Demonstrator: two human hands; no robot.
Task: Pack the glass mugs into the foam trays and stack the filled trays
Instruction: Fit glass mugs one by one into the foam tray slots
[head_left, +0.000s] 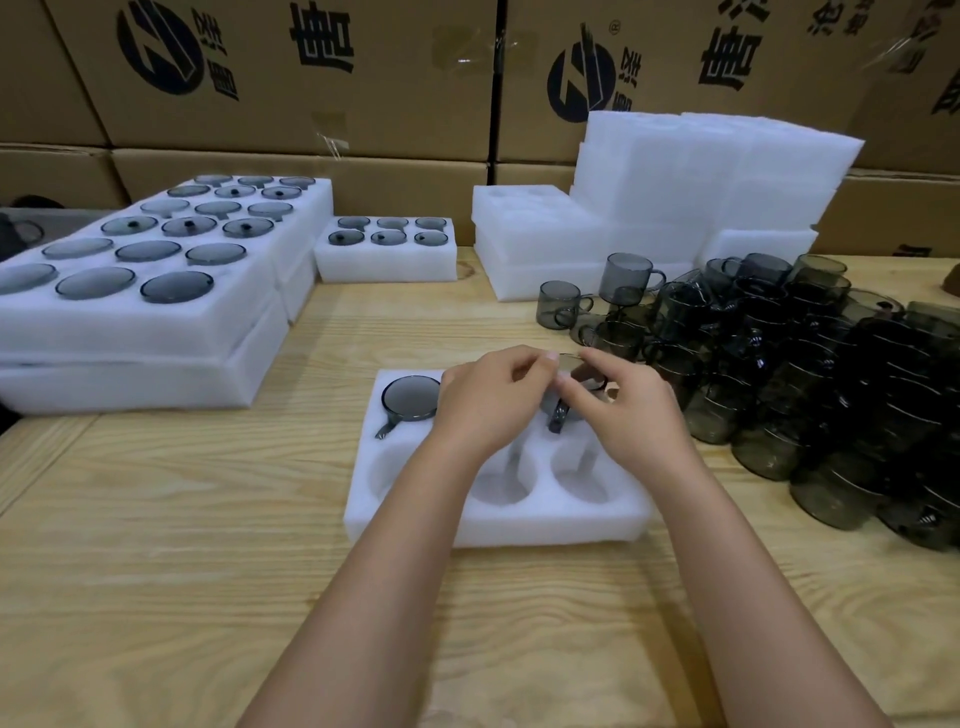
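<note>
The left hand (480, 410) and right hand (631, 415) are bare, like both forearms (395, 545); fingernails (550, 356) short, unpainted.

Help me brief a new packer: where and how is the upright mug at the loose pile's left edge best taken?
Likely grip: the body of the upright mug, coming from the left. That side faces bare table, while its handle points right toward the crowded pile.
</note>
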